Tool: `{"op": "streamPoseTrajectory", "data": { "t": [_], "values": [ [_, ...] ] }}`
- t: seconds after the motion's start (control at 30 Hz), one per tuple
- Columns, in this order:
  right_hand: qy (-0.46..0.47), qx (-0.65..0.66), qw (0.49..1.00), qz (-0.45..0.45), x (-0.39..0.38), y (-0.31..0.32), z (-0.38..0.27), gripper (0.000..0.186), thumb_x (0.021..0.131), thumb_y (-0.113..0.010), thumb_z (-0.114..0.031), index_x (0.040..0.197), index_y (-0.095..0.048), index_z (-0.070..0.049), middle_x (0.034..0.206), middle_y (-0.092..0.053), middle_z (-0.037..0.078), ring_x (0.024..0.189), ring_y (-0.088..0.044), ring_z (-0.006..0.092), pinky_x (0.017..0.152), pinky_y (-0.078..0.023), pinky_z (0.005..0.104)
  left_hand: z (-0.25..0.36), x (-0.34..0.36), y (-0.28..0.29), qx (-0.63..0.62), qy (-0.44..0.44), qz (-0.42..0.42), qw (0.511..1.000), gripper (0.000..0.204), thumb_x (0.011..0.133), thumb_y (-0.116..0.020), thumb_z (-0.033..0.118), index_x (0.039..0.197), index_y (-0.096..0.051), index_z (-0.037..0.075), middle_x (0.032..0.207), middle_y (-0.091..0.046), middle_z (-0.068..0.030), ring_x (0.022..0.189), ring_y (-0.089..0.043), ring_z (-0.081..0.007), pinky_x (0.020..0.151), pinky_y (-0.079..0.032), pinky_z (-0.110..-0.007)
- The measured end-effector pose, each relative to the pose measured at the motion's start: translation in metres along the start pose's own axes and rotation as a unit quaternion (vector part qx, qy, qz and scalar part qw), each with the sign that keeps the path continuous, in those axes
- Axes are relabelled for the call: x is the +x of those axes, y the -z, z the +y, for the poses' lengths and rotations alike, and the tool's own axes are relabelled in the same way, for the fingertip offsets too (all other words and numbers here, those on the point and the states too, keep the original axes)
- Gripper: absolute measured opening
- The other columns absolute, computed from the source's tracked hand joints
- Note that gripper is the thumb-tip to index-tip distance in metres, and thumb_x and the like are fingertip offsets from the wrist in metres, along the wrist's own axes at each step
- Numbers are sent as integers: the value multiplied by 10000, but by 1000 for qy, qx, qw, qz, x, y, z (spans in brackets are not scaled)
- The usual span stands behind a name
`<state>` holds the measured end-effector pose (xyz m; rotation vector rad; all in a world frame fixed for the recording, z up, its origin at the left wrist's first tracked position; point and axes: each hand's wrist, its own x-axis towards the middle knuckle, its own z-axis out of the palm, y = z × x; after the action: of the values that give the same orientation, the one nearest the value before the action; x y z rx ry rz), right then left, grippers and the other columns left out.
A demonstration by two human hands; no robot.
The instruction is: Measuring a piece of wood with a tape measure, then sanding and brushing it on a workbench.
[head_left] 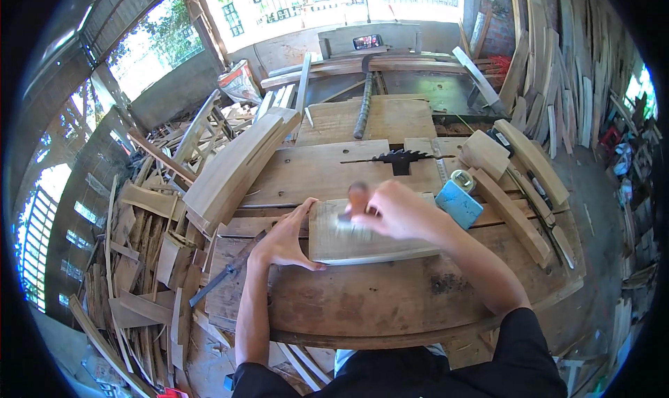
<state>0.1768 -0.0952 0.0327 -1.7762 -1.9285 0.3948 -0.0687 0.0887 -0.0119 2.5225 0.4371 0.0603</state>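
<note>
A thick pale wooden board [411,241] lies crosswise on the workbench in front of me. My left hand [284,239] clasps its left end, thumb at the near edge and fingers toward the far edge. Over the board's middle, my right hand [401,210] is closed around the brown rounded handle of a brush [357,201]. Motion smears the brush's pale lower end, so its contact with the board is hard to make out. Just right of the board lie a light blue box [460,204] and a tape measure [463,180].
Beyond the board sits a black toothed metal piece [401,159] on the workbench [362,307]. A thick timber [237,171] lies left, curved wooden pieces [512,217] right. A long dark-handled tool [364,98] rests farther back. Scrap wood [139,279] piles up at the left.
</note>
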Motion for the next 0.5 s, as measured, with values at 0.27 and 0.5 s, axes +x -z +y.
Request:
{"op": "streamPoseTrajectory", "data": {
  "t": [0.27, 0.5],
  "values": [
    [75, 29, 992, -95, -14, -6, -20, 198, 991, -732, -226, 1116, -793, -85, 969, -748, 154, 782, -715, 318, 765, -584, 452, -3, -3, 0, -1, 1, -4, 1000, 1548, 481, -1027, 514, 1678, -182, 12, 1634, -417, -280, 1542, -387, -428, 1292, -303, -489],
    [-31, 4, 998, -46, -4, 28, 15, 244, 971, -754, -242, 1152, -791, -83, 895, -761, 183, 755, -724, 312, 699, -560, 436, 0, 0, 2, -9, 16, -4, 1000, 1540, 484, -1028, 506, 1679, -187, 18, 1649, -399, -283, 1542, -384, -433, 1293, -306, -489]
  ]
}}
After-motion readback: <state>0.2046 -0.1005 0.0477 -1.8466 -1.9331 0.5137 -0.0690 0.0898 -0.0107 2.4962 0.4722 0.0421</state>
